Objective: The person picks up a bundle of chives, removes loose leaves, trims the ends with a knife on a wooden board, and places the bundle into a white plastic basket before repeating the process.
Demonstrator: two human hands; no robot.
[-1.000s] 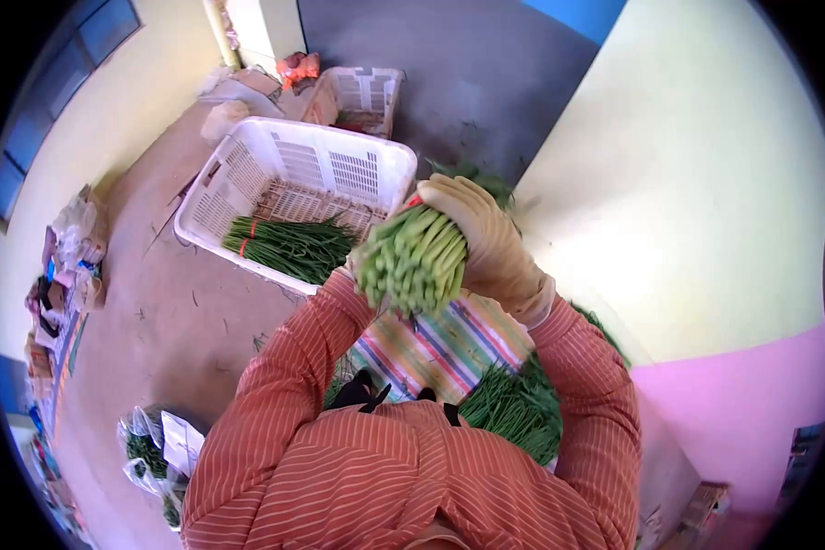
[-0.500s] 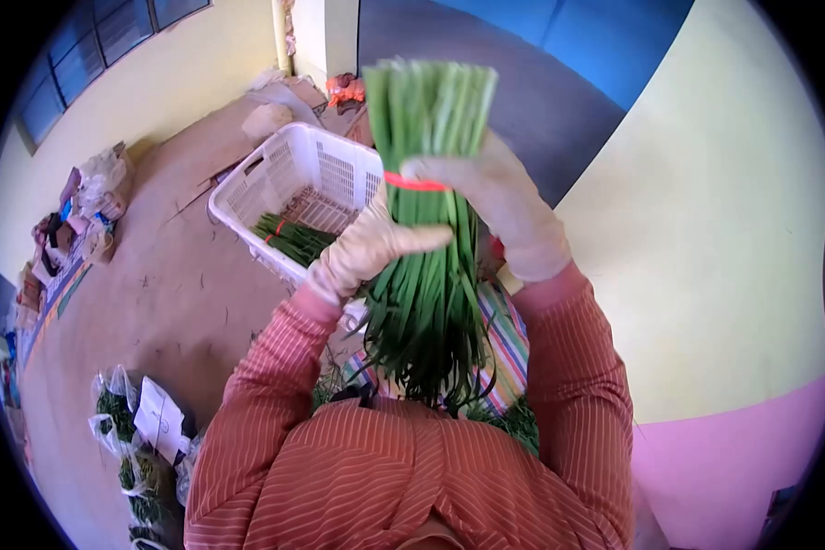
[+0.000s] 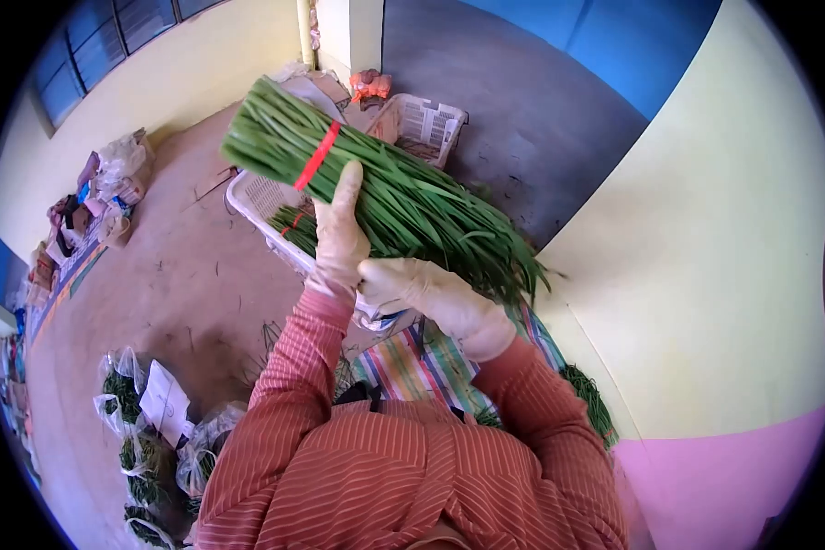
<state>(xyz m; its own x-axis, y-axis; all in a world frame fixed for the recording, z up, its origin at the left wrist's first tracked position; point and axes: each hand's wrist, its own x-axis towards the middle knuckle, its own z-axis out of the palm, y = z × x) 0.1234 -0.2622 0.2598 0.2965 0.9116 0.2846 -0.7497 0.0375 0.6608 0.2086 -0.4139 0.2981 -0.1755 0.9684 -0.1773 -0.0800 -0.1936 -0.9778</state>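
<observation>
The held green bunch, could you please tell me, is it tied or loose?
Tied: a red band crosses the green bunch nearer its stem end.

A brownish bare floor [image 3: 179, 298] with crates, bags and a striped mat set out across it.
Toward the middle stands a white slatted crate [image 3: 258, 197], partly hidden; a smaller crate [image 3: 443, 121] stands beyond it, with an orange-red bag [image 3: 371, 86] on the far side. Near left, clear plastic bags of greens [image 3: 145, 463] sit close together. Farther left, a heap of bags and cloths [image 3: 124, 174] lies near the wall. Near the middle, a multicoloured striped mat [image 3: 399, 362] is spread; at its right lie loose greens [image 3: 589, 399], whether on mat or floor unclear. Leaf scraps dot the open ground.
</observation>
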